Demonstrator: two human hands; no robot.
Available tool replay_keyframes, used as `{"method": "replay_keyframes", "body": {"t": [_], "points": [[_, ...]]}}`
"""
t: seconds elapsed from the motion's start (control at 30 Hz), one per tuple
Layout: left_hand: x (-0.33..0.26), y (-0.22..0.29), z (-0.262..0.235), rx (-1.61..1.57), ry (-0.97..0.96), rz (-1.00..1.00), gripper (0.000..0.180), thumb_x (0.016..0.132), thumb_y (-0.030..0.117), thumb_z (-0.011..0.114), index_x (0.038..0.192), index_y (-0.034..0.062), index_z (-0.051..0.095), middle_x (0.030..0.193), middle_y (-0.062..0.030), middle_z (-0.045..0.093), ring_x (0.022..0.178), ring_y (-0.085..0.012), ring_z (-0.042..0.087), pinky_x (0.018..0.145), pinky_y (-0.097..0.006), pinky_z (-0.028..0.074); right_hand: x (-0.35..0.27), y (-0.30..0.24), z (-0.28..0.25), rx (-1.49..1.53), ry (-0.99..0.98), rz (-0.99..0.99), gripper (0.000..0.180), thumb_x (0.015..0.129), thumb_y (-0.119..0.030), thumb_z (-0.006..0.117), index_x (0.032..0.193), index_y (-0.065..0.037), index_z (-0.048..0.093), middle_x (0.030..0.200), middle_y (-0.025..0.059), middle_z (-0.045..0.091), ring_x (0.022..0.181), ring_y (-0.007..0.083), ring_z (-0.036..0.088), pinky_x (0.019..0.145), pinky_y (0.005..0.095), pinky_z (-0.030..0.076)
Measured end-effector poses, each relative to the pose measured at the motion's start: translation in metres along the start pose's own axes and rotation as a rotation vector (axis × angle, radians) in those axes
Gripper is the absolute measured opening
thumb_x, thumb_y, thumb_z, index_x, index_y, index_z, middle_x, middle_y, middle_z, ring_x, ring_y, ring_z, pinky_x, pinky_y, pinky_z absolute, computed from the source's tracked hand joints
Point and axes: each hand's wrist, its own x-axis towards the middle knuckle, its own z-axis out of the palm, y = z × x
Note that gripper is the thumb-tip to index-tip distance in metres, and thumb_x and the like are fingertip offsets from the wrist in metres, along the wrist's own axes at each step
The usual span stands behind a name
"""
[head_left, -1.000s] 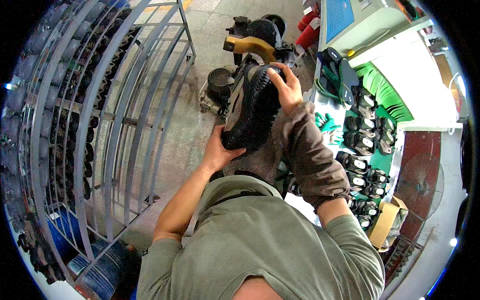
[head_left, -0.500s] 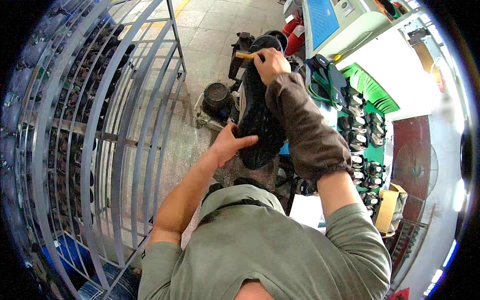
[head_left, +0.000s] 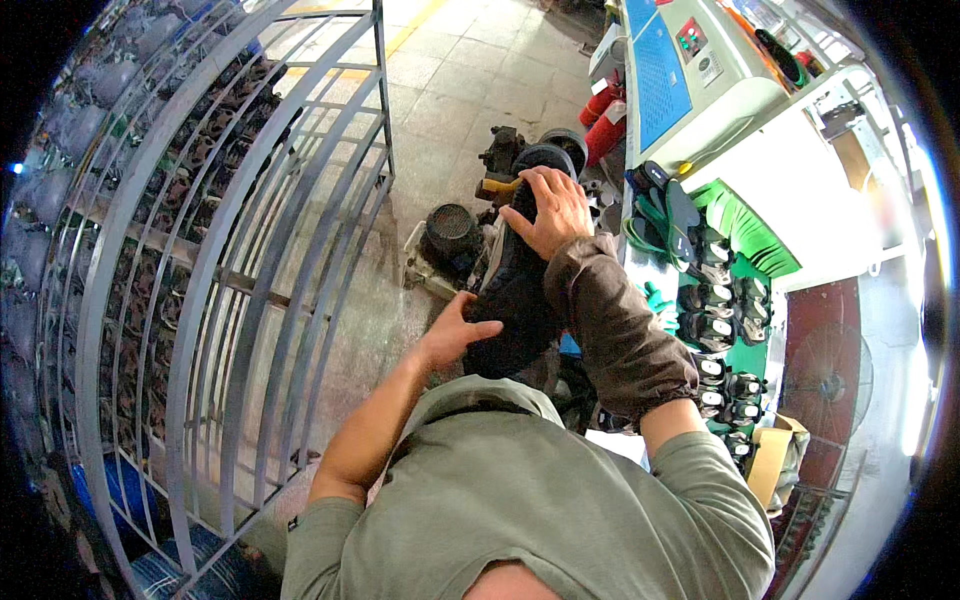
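Note:
A long black shoe (head_left: 510, 290) is held in front of me, its far end pointing away, beside a small floor machine. My left hand (head_left: 455, 330) grips its near left side, thumb laid across the top; the fingers underneath are hidden. My right hand (head_left: 553, 212) lies over its far end with thumb and fingers apart, holding it. A yellow part (head_left: 497, 188) shows just left of the right hand; whether it touches the hand I cannot tell. Beyond the shoe are the machine's dark round wheels (head_left: 565, 148), and to its left a ribbed motor (head_left: 452, 228).
A grey metal rack (head_left: 240, 290) with many dark shoes stands at left. Red fire extinguishers (head_left: 605, 130) stand beyond the wheels. At right, a green-topped bench (head_left: 752, 268) carries rows of shoes, with insoles (head_left: 665, 200) and a cardboard box (head_left: 770, 465) nearby.
The right hand has opened its fingers from a closed grip and lies spread over the shoe's far end. Shoe and hands appear closer to my body; the view has also shifted.

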Motion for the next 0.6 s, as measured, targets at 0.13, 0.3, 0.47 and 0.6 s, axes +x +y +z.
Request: {"method": "replay_keyframes", "body": {"t": [0.13,0.3,0.47,0.6], "points": [[-0.003,-0.012,-0.013,-0.100,-0.119,0.031,0.072,0.081,0.021,0.079,0.135,-0.0004,0.037,0.121,-0.0128,0.055,0.108,-0.0208,0.054,0.094,-0.036,0.045,-0.010,-0.014,-0.003,-0.020,0.029,0.013,0.063,0.081,-0.047,0.071,0.127,-0.006,0.055,0.128,0.0137,0.054,0.124,0.0339,0.048,0.105,0.0475,0.036],[-0.008,-0.018,-0.014,0.003,-0.118,0.043,0.068,0.081,0.019,0.079,0.134,0.0024,0.039,0.121,-0.0094,0.054,0.110,-0.0192,0.053,0.097,-0.034,0.042,-0.016,-0.038,-0.032,-0.014,0.051,-0.003,0.063,0.078,-0.044,0.074,0.125,-0.006,0.056,0.129,0.0137,0.053,0.126,0.0337,0.047,0.105,0.0478,0.036],[-0.005,-0.030,-0.015,-0.065,-0.152,0.131,0.066,0.080,0.017,0.080,0.130,0.0034,0.040,0.118,-0.0075,0.054,0.109,-0.0182,0.051,0.098,-0.033,0.041,-0.022,-0.054,-0.052,-0.029,0.098,-0.018,0.065,0.073,-0.044,0.076,0.121,-0.006,0.057,0.129,0.0171,0.052,0.124,0.0367,0.047,0.103,0.0488,0.037],[-0.027,-0.016,-0.009,-0.002,-0.206,0.144,0.070,0.077,0.018,0.082,0.131,0.0051,0.039,0.119,-0.0084,0.054,0.110,-0.0200,0.052,0.100,-0.035,0.040,-0.033,-0.068,-0.069,-0.044,0.003,0.035,0.059,0.077,-0.041,0.073,0.121,-0.005,0.057,0.129,0.0172,0.053,0.124,0.0373,0.048,0.103,0.0494,0.037]]}}
